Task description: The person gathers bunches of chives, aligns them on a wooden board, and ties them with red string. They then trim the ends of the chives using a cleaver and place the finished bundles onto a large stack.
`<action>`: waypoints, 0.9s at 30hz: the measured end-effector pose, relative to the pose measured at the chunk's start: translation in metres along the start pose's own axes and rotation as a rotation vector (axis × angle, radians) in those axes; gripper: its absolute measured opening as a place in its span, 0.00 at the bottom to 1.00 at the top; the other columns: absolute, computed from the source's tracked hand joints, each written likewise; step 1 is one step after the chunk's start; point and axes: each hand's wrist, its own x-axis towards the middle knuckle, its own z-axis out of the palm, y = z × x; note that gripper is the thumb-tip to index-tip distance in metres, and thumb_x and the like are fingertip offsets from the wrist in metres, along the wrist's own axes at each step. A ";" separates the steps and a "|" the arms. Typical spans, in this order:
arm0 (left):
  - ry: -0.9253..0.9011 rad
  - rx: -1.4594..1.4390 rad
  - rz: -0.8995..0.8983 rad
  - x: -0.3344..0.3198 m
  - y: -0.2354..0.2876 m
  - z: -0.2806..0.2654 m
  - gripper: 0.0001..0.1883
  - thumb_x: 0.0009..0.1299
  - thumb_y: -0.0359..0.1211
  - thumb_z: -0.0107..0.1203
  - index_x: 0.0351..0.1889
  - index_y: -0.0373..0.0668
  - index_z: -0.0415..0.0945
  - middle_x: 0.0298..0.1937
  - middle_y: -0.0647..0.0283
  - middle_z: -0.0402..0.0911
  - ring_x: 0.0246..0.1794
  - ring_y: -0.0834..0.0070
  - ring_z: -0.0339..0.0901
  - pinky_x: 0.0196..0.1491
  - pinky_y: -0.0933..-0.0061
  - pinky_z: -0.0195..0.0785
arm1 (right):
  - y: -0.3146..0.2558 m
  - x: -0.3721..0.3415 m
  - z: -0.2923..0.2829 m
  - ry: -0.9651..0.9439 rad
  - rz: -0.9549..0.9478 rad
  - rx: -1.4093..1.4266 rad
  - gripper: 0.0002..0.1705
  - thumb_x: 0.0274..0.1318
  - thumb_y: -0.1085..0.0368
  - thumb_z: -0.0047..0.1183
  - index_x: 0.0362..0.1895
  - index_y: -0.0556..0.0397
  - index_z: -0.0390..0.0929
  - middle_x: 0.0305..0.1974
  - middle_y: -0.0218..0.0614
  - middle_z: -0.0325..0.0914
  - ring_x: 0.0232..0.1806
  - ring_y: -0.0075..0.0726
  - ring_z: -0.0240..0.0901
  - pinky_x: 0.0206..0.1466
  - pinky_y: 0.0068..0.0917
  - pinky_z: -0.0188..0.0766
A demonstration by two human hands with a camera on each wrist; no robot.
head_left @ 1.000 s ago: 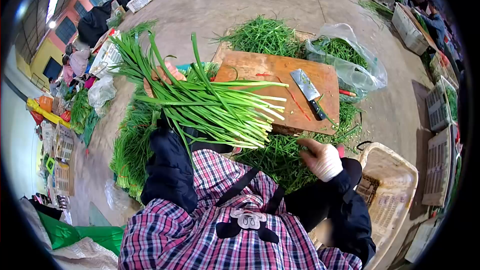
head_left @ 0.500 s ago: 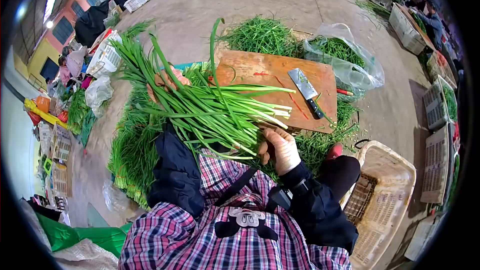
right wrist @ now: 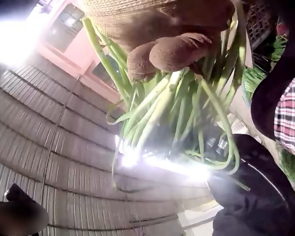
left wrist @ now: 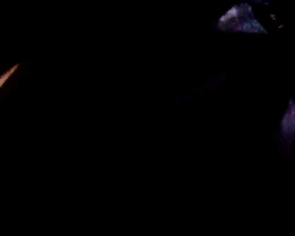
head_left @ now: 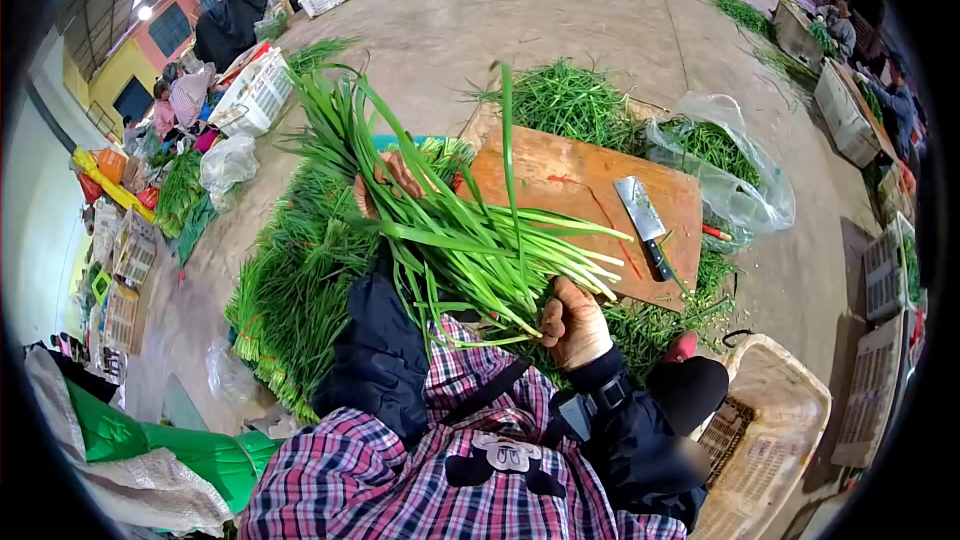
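Note:
In the head view a loose bunch of garlic chives (head_left: 480, 250) slants over the lap, its pale stem ends toward the right. My left hand (head_left: 388, 185) grips the bunch near its leafy end, partly covered by the leaves. At the lower stem ends, my right hand (head_left: 578, 325) pinches some of the stalks. The right wrist view shows its knit-gloved fingers (right wrist: 179, 51) curled against the pale stems (right wrist: 160, 101). Beyond the bunch lies a wooden board (head_left: 540, 165) with a cleaver (head_left: 645, 220) on it. The left wrist view is almost wholly dark.
Bundled chives (head_left: 300, 270) are heaped at the left. Cut greens (head_left: 570, 105) lie behind the board, beside a clear plastic bag (head_left: 765, 195) of greens. A plastic basket (head_left: 780, 410) stands at the right by the knee. People and crates (head_left: 845, 115) are farther off.
My right hand has come in from the right to the stem ends and now pinches stalks there. The left hand still grips the bunch. The head view has turned slightly left.

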 end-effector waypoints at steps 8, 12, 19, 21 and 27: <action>-0.010 -0.074 0.157 0.018 -0.017 0.045 0.22 0.67 0.46 0.53 0.48 0.37 0.75 0.55 0.52 0.72 0.56 0.61 0.69 0.60 0.55 0.62 | -0.027 -0.028 -0.020 -0.047 0.035 -0.353 0.13 0.55 0.57 0.55 0.32 0.53 0.71 0.17 0.33 0.71 0.15 0.31 0.66 0.19 0.23 0.63; 0.036 -0.021 0.106 0.008 0.011 0.010 0.26 0.67 0.48 0.51 0.54 0.39 0.74 0.62 0.47 0.67 0.59 0.58 0.68 0.63 0.52 0.58 | -0.057 -0.051 -0.050 0.007 0.188 -0.621 0.11 0.54 0.63 0.57 0.33 0.58 0.75 0.22 0.37 0.77 0.19 0.30 0.72 0.23 0.24 0.70; 0.245 0.208 0.220 0.035 -0.009 0.071 0.19 0.66 0.50 0.52 0.28 0.47 0.63 0.28 0.69 0.63 0.28 0.73 0.65 0.33 0.64 0.61 | -0.109 -0.075 -0.080 0.152 0.425 -2.537 0.35 0.42 0.54 0.63 0.56 0.51 0.69 0.36 0.48 0.80 0.42 0.50 0.77 0.48 0.41 0.70; 0.248 0.188 0.260 0.037 -0.015 0.073 0.21 0.69 0.53 0.46 0.32 0.44 0.67 0.30 0.66 0.66 0.30 0.70 0.67 0.35 0.63 0.64 | -0.118 -0.083 -0.056 0.216 0.088 -2.243 0.43 0.40 0.50 0.64 0.61 0.50 0.63 0.43 0.50 0.77 0.47 0.52 0.74 0.53 0.44 0.66; -0.182 0.291 0.129 0.048 -0.021 0.050 0.29 0.70 0.50 0.41 0.61 0.39 0.65 0.59 0.49 0.69 0.50 0.58 0.73 0.53 0.51 0.66 | -0.109 -0.051 0.006 0.090 -0.810 -2.077 0.58 0.27 0.42 0.68 0.64 0.56 0.59 0.59 0.51 0.64 0.62 0.57 0.59 0.64 0.43 0.57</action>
